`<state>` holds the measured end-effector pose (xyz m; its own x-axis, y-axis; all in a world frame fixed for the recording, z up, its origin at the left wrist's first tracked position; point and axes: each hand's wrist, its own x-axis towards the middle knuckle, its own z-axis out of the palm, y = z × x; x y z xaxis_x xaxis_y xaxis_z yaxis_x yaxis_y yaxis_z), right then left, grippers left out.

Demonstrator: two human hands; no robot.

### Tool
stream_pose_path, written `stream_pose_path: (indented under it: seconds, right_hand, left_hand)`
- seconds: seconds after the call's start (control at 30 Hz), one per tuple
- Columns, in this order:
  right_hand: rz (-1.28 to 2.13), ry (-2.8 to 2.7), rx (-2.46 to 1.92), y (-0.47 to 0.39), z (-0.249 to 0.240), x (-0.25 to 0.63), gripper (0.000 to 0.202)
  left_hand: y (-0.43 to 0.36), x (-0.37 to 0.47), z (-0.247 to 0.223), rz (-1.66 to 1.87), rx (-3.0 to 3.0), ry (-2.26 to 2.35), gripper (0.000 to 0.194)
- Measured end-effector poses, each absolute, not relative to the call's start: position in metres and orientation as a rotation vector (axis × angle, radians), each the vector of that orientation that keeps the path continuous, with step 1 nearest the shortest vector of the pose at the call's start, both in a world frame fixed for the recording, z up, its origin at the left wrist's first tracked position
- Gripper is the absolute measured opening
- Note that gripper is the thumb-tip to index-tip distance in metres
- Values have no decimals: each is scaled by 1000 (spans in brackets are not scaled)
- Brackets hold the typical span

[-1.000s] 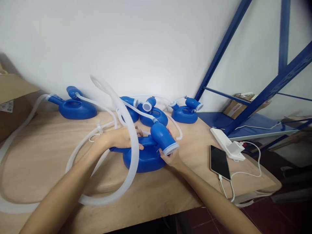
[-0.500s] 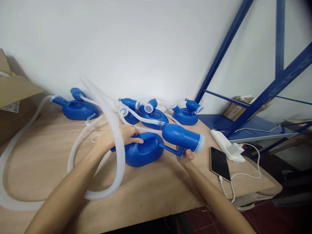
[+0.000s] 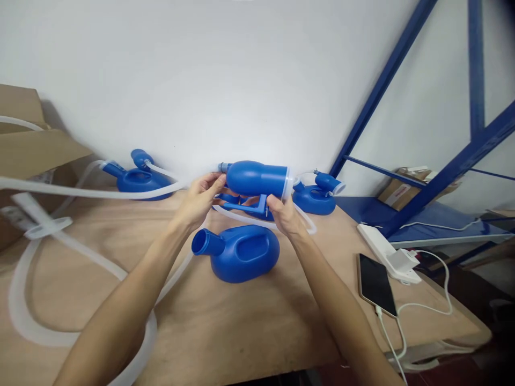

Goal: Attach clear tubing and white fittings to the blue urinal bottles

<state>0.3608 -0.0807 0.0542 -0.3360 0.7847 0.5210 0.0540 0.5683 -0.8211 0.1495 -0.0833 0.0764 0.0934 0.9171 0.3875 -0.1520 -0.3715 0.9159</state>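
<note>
My left hand [image 3: 203, 198] and my right hand [image 3: 286, 215] hold a blue urinal cup [image 3: 257, 179] level above the table. My left fingers are closed near its narrow nozzle end. My right thumb and fingers grip the wide end beside the white rim, by the angled blue handle [image 3: 245, 207]. Below, a blue urinal bottle [image 3: 247, 254] stands on the table, its uncapped neck pointing left. A translucent hose [image 3: 80, 191] runs toward my left hand; whether it joins the nozzle I cannot tell. More hose [image 3: 28, 321] loops across the table's left side.
Similar blue bottles with cups stand along the wall, one at left [image 3: 140, 185] and one at right [image 3: 314, 201]; others are partly hidden behind my hands. A cardboard box [image 3: 44, 150] is at left. A phone [image 3: 376, 284], power strip [image 3: 386, 252] and blue rack [image 3: 386, 139] are at right.
My left hand has let go of the bottle and moved up to the cup's nozzle end. The cup has risen and shifted left in my right hand. The hose loop has swung left.
</note>
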Motion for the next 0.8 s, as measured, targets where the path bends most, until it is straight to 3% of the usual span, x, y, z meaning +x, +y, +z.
stream_pose_path:
  seconds: [0.2,0.4,0.6,0.73,0.8]
  right_hand:
    - [567,-1682,-739,-79,57,350,99]
    - [141,-1864,-773,-83,69,369,46]
    - [83,-2153,-647,-80,84,407,60]
    - [-33,-2138,-557,-94,98,423,46]
    - [-60,-2075,-518,-100,103,430,49]
  left_hand:
    - [-67,133,68,1489,1439,940,59]
    - [-57,139,53,1260,1412,1050,42]
    - [-50,133,52,1053,1289,1074,26]
    - [-47,116,56,1083,1228,1166,21]
    - [-50,106,62,1055,1246,1193,26]
